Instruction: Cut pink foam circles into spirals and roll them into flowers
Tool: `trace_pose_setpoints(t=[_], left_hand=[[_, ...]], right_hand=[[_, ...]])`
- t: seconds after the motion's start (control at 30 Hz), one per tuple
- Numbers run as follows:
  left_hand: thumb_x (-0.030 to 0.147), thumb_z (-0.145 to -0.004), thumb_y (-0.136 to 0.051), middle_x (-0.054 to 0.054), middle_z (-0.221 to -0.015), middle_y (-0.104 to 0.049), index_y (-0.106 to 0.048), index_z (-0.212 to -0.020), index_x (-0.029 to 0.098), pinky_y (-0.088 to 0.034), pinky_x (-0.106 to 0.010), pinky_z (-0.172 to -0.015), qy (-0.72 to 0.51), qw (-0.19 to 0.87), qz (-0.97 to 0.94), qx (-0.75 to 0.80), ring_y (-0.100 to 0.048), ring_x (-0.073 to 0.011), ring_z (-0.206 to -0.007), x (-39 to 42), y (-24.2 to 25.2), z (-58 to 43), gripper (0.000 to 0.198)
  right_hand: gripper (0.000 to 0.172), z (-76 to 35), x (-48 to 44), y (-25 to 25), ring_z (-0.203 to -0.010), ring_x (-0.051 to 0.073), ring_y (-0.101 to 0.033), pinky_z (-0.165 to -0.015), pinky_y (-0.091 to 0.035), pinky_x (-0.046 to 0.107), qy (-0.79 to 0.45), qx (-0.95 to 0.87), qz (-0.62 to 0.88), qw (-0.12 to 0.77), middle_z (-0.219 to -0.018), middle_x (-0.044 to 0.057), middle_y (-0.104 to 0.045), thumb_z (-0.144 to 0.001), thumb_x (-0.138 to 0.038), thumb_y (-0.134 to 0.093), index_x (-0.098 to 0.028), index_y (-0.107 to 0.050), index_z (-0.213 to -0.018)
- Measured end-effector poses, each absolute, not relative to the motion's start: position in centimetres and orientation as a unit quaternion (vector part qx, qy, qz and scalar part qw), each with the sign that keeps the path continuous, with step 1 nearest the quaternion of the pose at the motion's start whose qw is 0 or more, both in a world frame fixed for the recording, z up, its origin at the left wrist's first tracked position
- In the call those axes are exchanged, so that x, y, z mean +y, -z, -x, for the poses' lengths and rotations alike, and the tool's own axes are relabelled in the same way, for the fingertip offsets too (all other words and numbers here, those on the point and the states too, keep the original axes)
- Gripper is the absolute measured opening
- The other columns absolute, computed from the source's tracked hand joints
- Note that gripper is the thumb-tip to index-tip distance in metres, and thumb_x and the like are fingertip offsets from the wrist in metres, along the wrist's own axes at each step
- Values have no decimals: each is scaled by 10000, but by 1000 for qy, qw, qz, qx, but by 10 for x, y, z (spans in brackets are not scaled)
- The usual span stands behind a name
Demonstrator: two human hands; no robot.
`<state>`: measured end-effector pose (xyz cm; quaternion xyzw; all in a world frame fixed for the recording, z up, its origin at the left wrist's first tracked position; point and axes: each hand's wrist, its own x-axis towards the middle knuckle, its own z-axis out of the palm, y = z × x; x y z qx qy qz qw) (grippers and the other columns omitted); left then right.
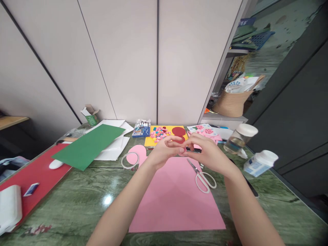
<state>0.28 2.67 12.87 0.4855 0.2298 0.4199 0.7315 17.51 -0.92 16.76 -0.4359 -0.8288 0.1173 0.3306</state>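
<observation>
My left hand and my right hand meet fingertip to fingertip above the far edge of a pink paper sheet. Between the pinched thumbs and fingers is a small pink-red piece, mostly hidden and too small to name. White-handled scissors lie half open on the sheet's right side, below my right hand. Beyond the fingers, dark red paper circles and a heap of coloured pom-poms rest on a yellow sheet. Pink round cutouts lie left of my left hand, beside a roll of tape.
Green paper overlaps white sheets at left, near a red sheet. A pen box stands at the back. On the right are a lidded jar, a white bottle and a dark phone-like slab.
</observation>
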Motion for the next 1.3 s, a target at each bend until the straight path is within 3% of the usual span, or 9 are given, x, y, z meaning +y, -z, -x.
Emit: trace_pose_setpoints(t=[0.2,0.43,0.8,1.3], left_hand=[[149,-600,-752,-20,-731,-678,-571,-984,183,-444,-323,-732,-356,741,-518,236,-638,-133,-656,27,-133,4,426],[155,-588,-767,-4,-760,-688,-591,-925,188,-469,-336,-780,-450,714,-477,243,-652,-141,-716,28,-134,2,381],[128,-546,-781,-12,-767,-705,-572,-931,180,-504,-337,-770,-528,637,-489,275,-662,-151,-705,22,-138,-3,441],[171,-600,-752,-28,-769,-690,-575,-894,170,-519,-320,-775,-582,576,-499,283,-658,-153,-762,17,-134,-11,343]], right_hand=[[110,-180,-11,-169,-759,163,-562,-671,-450,298,-171,-842,407,311,-827,24,-598,-786,-318,-607,-277,-674,-861],[163,-176,-9,-170,-718,142,-553,-676,-452,294,-188,-785,453,379,-812,18,-589,-785,-360,-599,-222,-623,-869],[118,-166,-9,-167,-707,151,-538,-667,-418,302,-140,-759,498,395,-734,12,-576,-780,-310,-594,-213,-659,-794],[77,-158,-8,-161,-667,133,-497,-623,-397,262,-43,-767,476,428,-702,1,-509,-746,-145,-564,-194,-622,-757]])
